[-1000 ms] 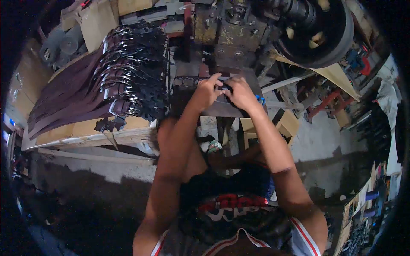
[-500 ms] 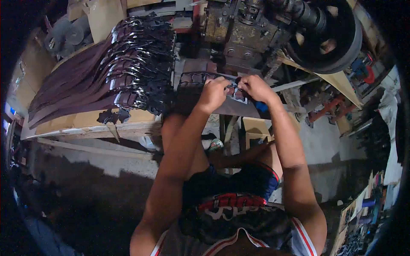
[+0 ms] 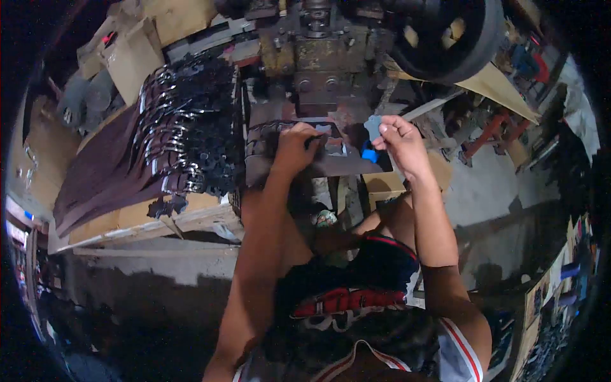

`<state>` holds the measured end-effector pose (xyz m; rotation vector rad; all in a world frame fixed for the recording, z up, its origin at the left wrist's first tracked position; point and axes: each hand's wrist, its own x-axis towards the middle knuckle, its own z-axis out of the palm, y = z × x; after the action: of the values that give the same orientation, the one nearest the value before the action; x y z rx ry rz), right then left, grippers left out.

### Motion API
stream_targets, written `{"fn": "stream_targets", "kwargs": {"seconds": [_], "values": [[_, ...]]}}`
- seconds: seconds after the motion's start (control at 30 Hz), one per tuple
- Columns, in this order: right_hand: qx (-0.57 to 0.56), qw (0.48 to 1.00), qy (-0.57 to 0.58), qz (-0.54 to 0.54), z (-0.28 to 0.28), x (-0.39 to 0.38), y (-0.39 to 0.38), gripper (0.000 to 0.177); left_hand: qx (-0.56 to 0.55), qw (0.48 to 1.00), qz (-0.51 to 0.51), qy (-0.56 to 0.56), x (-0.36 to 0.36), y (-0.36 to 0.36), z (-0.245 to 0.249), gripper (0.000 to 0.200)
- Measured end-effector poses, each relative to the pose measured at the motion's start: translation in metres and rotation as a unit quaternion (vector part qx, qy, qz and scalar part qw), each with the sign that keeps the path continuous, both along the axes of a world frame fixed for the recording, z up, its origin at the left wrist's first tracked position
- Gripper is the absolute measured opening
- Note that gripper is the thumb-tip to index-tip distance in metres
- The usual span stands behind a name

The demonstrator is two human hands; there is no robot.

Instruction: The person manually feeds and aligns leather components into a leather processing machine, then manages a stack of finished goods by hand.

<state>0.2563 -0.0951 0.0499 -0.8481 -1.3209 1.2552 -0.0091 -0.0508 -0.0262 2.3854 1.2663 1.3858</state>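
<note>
Brown belts [image 3: 127,159] with bright buckles lay fanned in a stack on the wooden surface [image 3: 191,216] at the left. Just right of them, the left hand [image 3: 294,148] sat on the dark strap [image 3: 261,137], fingers curled together and pressing its end down on the plate [image 3: 344,167] under the press [image 3: 315,60]. Beside it, lifted off the plate, the right hand [image 3: 400,139] was raised, thumb and forefinger pinching a small bluish piece [image 3: 372,126]. Above and further right stood the black flywheel [image 3: 445,38].
</note>
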Motion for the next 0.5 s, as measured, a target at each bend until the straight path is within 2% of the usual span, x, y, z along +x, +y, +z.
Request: {"fn": "stream_targets", "kwargs": {"seconds": [0.07,0.2,0.37,0.47,0.5], "values": [[-0.033,0.998,0.046,0.004,0.0,-0.007,-0.014,0.021,0.014,0.999,0.014,0.034,-0.003,0.005,-0.003,0.015],[-0.041,0.996,0.083,0.014,-0.008,-0.013,-0.027,0.022,0.033,0.999,0.008,0.013,-0.002,0.005,-0.005,0.016],[-0.033,0.998,0.055,-0.014,-0.007,-0.014,-0.044,0.026,0.083,0.997,-0.001,-0.008,-0.003,0.012,-0.016,0.014],[-0.026,0.998,0.036,-0.041,-0.008,-0.016,-0.048,0.026,0.035,0.999,-0.023,0.012,-0.003,0.011,-0.007,0.016],[-0.027,0.998,0.026,-0.059,-0.008,-0.017,-0.054,0.027,0.05,0.998,-0.027,0.007,-0.001,0.0,0.003,0.029]]}}
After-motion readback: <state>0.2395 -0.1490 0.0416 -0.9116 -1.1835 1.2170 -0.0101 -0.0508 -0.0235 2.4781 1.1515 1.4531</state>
